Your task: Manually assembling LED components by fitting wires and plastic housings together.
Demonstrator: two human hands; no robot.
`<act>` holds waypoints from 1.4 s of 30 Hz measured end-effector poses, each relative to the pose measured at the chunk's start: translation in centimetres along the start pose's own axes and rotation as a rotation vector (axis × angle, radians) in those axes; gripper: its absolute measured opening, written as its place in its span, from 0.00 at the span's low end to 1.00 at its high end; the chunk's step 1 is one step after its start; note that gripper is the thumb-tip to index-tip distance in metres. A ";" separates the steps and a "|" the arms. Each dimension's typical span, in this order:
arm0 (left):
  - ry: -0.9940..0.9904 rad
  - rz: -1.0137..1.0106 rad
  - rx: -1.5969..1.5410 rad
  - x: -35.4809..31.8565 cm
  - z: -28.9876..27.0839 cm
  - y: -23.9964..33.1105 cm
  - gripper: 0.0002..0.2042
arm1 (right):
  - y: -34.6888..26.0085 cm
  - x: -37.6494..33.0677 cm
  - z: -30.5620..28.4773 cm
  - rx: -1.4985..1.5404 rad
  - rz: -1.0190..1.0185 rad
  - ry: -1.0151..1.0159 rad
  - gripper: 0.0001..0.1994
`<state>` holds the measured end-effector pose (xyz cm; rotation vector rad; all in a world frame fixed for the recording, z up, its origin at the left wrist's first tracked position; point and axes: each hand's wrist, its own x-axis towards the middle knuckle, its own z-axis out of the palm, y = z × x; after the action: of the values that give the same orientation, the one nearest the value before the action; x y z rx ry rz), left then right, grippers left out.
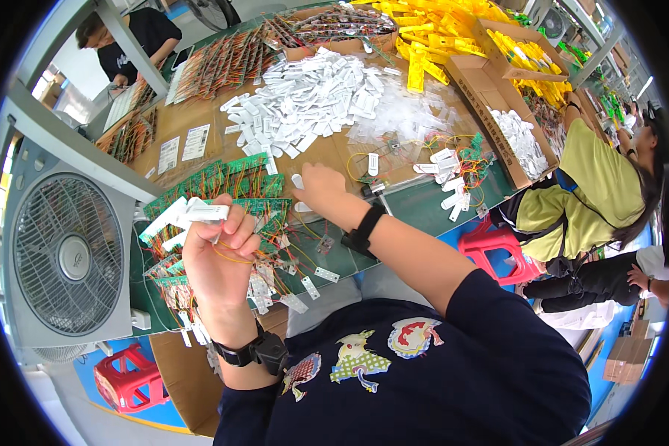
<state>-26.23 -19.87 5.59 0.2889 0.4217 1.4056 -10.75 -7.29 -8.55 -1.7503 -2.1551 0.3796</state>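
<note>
The task's thing is a white plastic piece (pixel 204 213), long, narrow and smooth, with a rounded end; it sits above the near left part of the worktop (pixel 424 199), in the left hand (pixel 219 256). That hand is raised, its fingers curled closed around the piece, and thin red and yellow wires (pixel 234 258) trail below the fingers. More white pieces lie just beside it. The right hand (pixel 323 192) is palm down with bent fingers, a small white part (pixel 297 181) at its fingertips; whether it grips this cannot be told.

Under and around the left hand lie rows of green circuit boards (pixel 259 207) with coloured wires and pale strips with holes (pixel 325 274). The worktop is green, partly covered by brown cardboard (pixel 338 154). On it lie a big heap of white parts (pixel 312 97), clear bags (pixel 416 111) and bright yellow parts (pixel 446 37), near a long cardboard box (pixel 498 132).

A grey fan (pixel 73 256) stands at the left, above a red stool (pixel 130 377). A person in black (pixel 152 37) is across the worktop; another in yellow-green (pixel 602 175) is at the right.
</note>
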 end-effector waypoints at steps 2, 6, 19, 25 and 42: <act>0.009 0.019 0.015 -0.1 0.0 0.0 0.14 | 0.5 0.5 0.6 -0.015 -0.021 -0.031 0.14; 0.007 -0.008 0.069 -0.5 -0.8 0.2 0.11 | 2.9 0.7 -0.6 0.229 -0.001 -0.170 0.13; 0.100 0.250 0.685 3.7 1.3 -4.9 0.09 | -0.4 -4.9 -15.5 1.053 -0.190 -0.194 0.13; 0.103 0.231 0.741 4.6 2.1 -7.1 0.16 | -1.1 -6.0 -15.8 0.813 -0.329 0.172 0.10; 0.072 0.049 0.654 4.4 2.2 -9.8 0.08 | 22.0 -8.9 -14.9 -0.047 -0.015 0.324 0.05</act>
<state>-16.04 -16.83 2.71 0.7827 0.9372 1.2951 16.66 -11.57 -4.89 -1.6853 -1.9572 0.0361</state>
